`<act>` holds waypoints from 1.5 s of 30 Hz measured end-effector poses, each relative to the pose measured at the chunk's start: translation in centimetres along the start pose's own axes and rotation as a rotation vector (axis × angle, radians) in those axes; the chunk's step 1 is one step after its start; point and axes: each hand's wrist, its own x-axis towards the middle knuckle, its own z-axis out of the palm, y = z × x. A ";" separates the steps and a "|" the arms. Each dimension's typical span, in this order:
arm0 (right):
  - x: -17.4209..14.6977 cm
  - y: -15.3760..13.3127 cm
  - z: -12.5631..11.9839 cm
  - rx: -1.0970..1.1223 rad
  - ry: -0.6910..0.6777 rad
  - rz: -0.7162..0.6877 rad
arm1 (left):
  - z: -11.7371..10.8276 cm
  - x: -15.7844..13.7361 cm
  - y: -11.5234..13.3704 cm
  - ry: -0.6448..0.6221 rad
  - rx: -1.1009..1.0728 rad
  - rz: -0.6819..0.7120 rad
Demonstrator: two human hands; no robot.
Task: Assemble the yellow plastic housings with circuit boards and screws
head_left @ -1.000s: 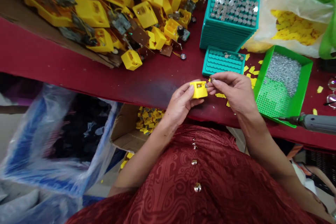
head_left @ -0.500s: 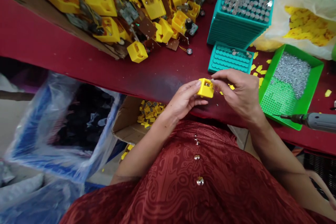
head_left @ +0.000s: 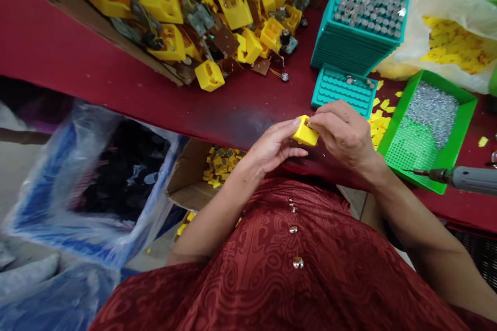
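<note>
A small yellow plastic housing (head_left: 305, 135) is pinched between the thumb and fingers of my left hand (head_left: 277, 146), its opening turned up and to the right. My right hand (head_left: 345, 134) is closed in a pinch, with its fingertips at that opening. Whatever it pinches is too small and too covered to make out. Just beyond my right hand lies a teal tray (head_left: 344, 92) with a few round metal pieces. Yellow flat tabs (head_left: 379, 129) are scattered between my right hand and a green basket (head_left: 388, 137).
The green basket holds many screws (head_left: 435, 114); an electric screwdriver (head_left: 466, 178) juts over its near edge. Stacked teal trays (head_left: 349, 51) stand behind. Yellow housings with wires and circuit boards (head_left: 235, 8) heap at the back left. Below the table edge sits a cardboard box (head_left: 190, 176).
My right hand's fingertips have moved left, from beside the yellow housing into its opening. The housing has tilted slightly in my left hand. The view has shifted a little.
</note>
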 end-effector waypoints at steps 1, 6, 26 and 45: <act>0.0 0.1 0.1 0.006 0.010 0.001 | 0.0 0.0 0.1 0.004 0.000 -0.006; 0.0 0.3 0.0 0.023 0.014 -0.037 | 0.1 0.0 0.2 -0.003 0.014 -0.020; -0.5 1.5 -2.6 0.120 -0.077 0.487 | -1.7 0.2 -0.2 -0.143 0.134 -0.015; -3.7 1.1 1.9 -0.059 -0.142 0.547 | -1.0 -0.8 -0.4 0.026 0.062 0.142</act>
